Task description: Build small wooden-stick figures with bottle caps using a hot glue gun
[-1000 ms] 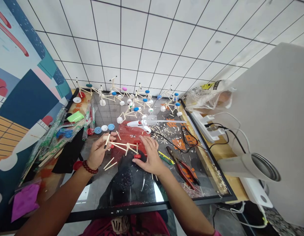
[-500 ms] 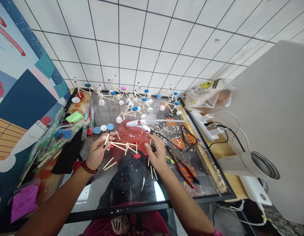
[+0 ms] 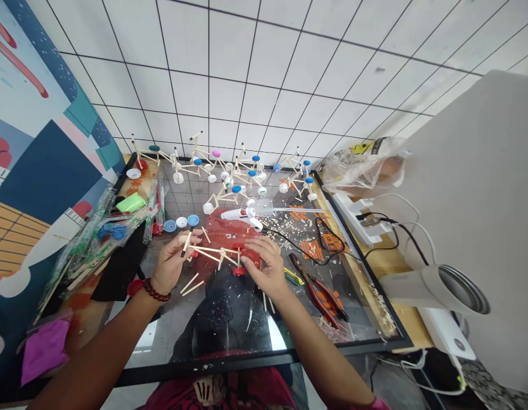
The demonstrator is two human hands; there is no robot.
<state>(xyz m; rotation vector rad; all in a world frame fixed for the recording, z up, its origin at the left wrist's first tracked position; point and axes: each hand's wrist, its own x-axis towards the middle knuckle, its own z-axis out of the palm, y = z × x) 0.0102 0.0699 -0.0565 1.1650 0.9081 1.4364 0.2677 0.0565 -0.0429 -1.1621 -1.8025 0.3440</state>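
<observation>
My left hand point(image 3: 170, 262), with a red bead bracelet at the wrist, pinches a small stick tricycle point(image 3: 221, 251) by its black-tipped handlebar end. The tricycle is made of thin wooden sticks. Two red bottle-cap wheels point(image 3: 238, 271) sit at its right end, and a bit of red shows under my left fingers. Around that right end curves my right hand point(image 3: 266, 265), thumb and fingers apart; whether it touches the wheels I cannot tell. Below the left hand lie two loose sticks point(image 3: 191, 285). Blue and white bottle caps point(image 3: 181, 222) line up beyond it.
A white glue gun point(image 3: 240, 214) lies beyond the tricycle, its black cord trailing right. Several finished stick tricycles point(image 3: 236, 189) stand at the back. Red-handled pliers point(image 3: 321, 293) and a yellow-green cutter point(image 3: 293, 277) lie right. Bagged sticks point(image 3: 82, 245) are left; a power strip point(image 3: 353, 216) is far right.
My right hand has moved left, from beside the tricycle to around its red-wheeled end. My left hand keeps its pinch and has hardly moved.
</observation>
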